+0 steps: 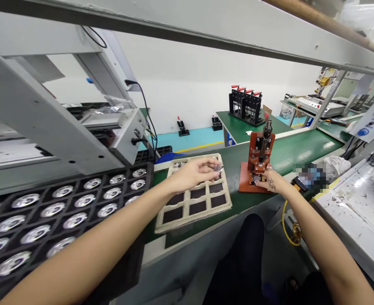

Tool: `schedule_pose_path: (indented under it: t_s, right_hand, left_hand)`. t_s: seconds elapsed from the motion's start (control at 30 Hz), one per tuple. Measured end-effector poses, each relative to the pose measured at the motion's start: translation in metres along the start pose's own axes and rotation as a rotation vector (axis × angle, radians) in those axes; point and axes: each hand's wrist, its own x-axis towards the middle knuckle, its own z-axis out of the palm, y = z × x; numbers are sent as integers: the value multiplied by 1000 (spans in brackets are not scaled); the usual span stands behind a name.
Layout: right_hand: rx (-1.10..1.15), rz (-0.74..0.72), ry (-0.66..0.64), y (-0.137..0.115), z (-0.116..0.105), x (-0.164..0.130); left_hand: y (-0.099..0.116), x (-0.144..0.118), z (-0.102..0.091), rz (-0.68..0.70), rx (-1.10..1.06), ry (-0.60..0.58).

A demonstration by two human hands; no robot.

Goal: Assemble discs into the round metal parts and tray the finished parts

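Above a beige compartment tray (193, 216), my left hand (195, 173) pinches a small shiny metal piece (218, 168) between thumb and fingers. My right hand (274, 182) is at the base of an orange-red toggle-clamp fixture (253, 148) on the green bench. Its thumb and fingers close around the fixture's lower nest, beside a small round silvery part (256, 178). What exactly the right fingers grip is partly hidden. A few shiny pieces (180, 164) lie in the beige tray's far compartments; its nearer compartments show dark bottoms.
A black tray (110, 224) with many round silvery parts lies at left. A grey frame beam (187, 21) crosses overhead. At right are a phone-like device (311, 178), a white cloth (336, 168) and a scuffed worktable (355, 207). A black multi-clamp fixture (246, 106) stands behind.
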Motion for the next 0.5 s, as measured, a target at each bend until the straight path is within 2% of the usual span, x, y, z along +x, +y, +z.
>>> schedule_pose_path:
  t_s: [0.07,0.13,0.23,0.3,0.4,0.43,0.5]
  right_hand:
    - [-16,19,39,-1,-15,-5]
    - [-33,53,131,-4,-40,-1]
    - [-50,99,359,-22,-86,31]
    - [-28,86,445,-49,-112,65]
    - [152,45,394,-109,-128,98]
    - [182,-8,409,-130,-127,98]
    - [182,-194,590,-164,-116,78]
  left_hand:
    - [-1,-23,-12,-41,-155,91]
    - [-4,-47,-21,-66,-232,198]
    - [-10,-74,-31,-81,-216,313]
    - [-12,-86,-36,-60,-150,362]
    - [-12,-105,-46,-14,6,441]
    - [-11,-114,-50,0,61,472]
    - [-12,-137,-61,22,159,559]
